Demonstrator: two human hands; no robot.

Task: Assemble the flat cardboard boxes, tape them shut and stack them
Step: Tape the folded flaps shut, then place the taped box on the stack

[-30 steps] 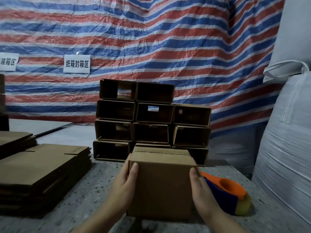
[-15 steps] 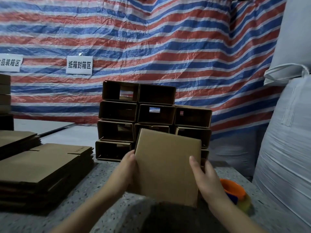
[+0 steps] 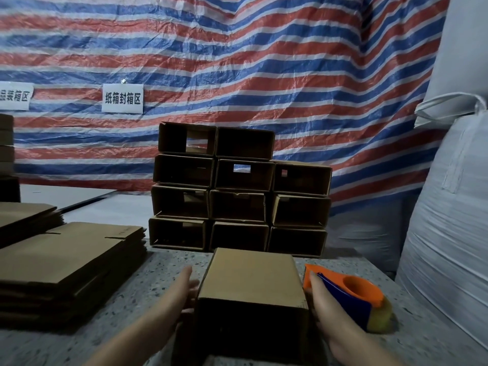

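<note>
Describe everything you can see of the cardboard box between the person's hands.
The cardboard box is plain brown corrugated card, assembled into a rectangular block with no print showing. It lies on the speckled table, its long axis pointing away toward the stack, its near face in shadow. The left hand and right hand flank its sides with fingers straight. The tape dispenser sits just right of it.

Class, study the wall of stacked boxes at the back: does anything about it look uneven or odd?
Yes. The stacked boxes are uneven: the top row has two boxes, the rows below three, so the right column stops short. Some boxes show the striped sheet through gaps in their far ends.
</note>
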